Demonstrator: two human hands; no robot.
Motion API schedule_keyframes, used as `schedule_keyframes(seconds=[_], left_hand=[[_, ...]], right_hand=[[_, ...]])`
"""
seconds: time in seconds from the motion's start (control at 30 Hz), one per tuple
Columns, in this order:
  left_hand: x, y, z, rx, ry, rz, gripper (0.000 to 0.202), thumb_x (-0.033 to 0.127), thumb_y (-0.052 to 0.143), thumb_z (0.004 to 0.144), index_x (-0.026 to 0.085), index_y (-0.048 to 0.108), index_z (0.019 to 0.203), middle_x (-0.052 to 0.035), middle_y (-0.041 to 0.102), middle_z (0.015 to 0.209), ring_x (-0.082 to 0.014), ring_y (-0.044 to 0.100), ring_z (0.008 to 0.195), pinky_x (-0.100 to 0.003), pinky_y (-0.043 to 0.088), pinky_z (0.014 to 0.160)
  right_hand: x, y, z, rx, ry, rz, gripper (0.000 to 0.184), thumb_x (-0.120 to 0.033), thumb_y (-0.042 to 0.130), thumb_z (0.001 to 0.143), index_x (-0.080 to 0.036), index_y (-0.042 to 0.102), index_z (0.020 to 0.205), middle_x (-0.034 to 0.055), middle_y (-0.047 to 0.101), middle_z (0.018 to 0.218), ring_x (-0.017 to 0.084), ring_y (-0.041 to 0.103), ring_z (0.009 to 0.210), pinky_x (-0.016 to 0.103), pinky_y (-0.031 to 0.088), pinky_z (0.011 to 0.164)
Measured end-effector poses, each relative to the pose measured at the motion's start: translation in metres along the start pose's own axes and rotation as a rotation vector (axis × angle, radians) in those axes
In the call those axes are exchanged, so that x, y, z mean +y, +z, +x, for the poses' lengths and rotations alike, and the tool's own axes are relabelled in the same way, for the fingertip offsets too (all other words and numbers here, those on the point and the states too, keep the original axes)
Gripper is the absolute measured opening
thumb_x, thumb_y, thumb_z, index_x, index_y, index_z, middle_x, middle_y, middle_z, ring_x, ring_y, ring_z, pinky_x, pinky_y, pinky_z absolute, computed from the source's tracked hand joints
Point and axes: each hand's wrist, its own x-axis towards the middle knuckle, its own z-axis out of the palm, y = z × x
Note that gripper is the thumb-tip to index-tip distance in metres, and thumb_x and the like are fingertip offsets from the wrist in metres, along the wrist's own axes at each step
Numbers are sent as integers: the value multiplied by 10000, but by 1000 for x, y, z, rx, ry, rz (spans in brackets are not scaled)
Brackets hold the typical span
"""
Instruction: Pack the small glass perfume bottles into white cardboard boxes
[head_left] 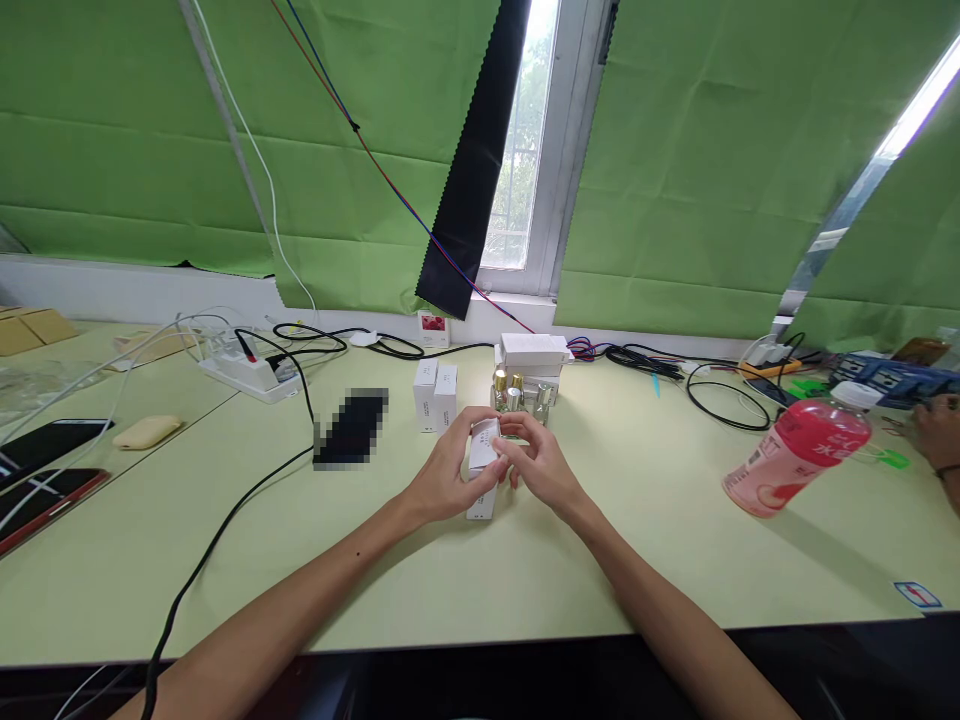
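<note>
A small white box (484, 472) stands upright on the pale green table (465, 580) at the centre. My left hand (446, 475) wraps its side. My right hand (541, 462) pinches the box's top end with its fingertips. Just behind stand two more white boxes (435, 396) and several small glass bottles with gold caps (517, 395).
A stack of white boxes (534, 352) sits behind the bottles. A pink drink bottle (799, 452) stands at the right, near another person's hand (941, 432). A power strip (247, 375), black cables (225, 520), phones (52, 445) and a yellow case (146, 432) lie left.
</note>
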Motion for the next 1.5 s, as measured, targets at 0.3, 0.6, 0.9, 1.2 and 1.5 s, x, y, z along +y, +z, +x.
schedule_keyframes(seconds=[0.3,0.6,0.9,1.2,1.5], left_hand=[[-1,0,1,4,6,16,433,358,576,927,228,426,1312,-101,569,1250,-245,599,1096,-402,512,938],[0,-1,1,2,15,34,416,355,562,929,230,433,1304,-92,574,1220,-237,600,1063,-386,516,917],[1,-1,3,3,103,73,388,295,555,936,241,484,1315,-115,572,1268,-280,554,1220,-435,490,1016],[-1,-1,2,-4,125,77,378,294,547,947,242,484,1317,-122,552,1287,-276,547,1233,-439,495,1017],[1,-2,2,-14,115,62,376,288,554,944,244,499,1313,-125,551,1297,-280,555,1220,-446,498,1004]], right_hand=[[0,0,3,1,19,63,330,-450,669,857,-226,624,1096,61,675,1100,99,644,546,224,472,425],[-7,0,1,12,48,85,299,-350,673,801,-211,655,1065,62,685,1084,98,625,552,233,475,443],[-7,0,0,17,71,97,315,-341,677,783,-225,632,1072,44,655,1058,100,627,575,227,480,446],[-6,-1,-1,-18,99,125,333,-340,670,794,-236,592,1101,42,624,1097,97,617,595,232,490,462],[-5,-2,-2,-72,116,137,370,-340,664,813,-257,567,1160,40,584,1145,90,606,648,225,513,496]])
